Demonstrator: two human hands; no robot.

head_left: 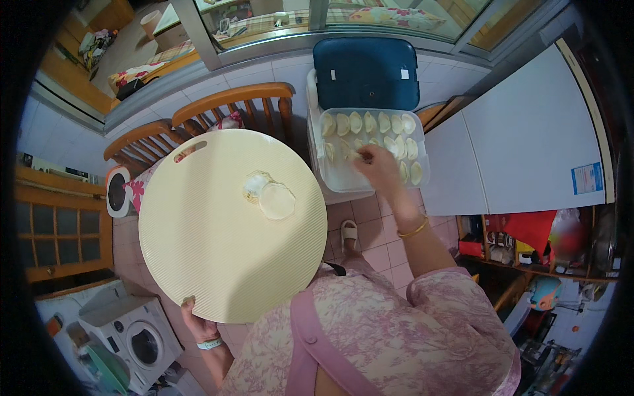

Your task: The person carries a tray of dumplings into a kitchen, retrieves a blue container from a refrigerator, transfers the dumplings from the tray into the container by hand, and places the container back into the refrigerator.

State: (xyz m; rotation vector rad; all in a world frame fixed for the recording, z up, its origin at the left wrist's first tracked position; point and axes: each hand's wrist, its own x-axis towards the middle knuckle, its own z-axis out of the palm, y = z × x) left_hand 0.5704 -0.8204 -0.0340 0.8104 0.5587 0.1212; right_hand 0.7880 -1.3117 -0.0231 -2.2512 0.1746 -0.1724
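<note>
My left hand (199, 324) grips the near rim of a large round cream board (213, 247), its thumb on top. The ribbed board has an oblong handle slot at its far left. A round dough wrapper (277, 201) lies on it, overlapping a second white, floury piece (256, 184). My right hand (384, 166) reaches into a clear plastic container (342, 180) holding rows of folded dumplings (370, 122). Its bent fingers are at a dumpling in the second row. Whether they grip it is hidden.
A dark blue lid (366, 74) leans upright behind the container. Wooden chairs (237, 99) stand behind the board. To the right is a large white refrigerator (515, 138). A washing machine (141, 341) stands lower left. Shelves with goods (525, 242) are at the right.
</note>
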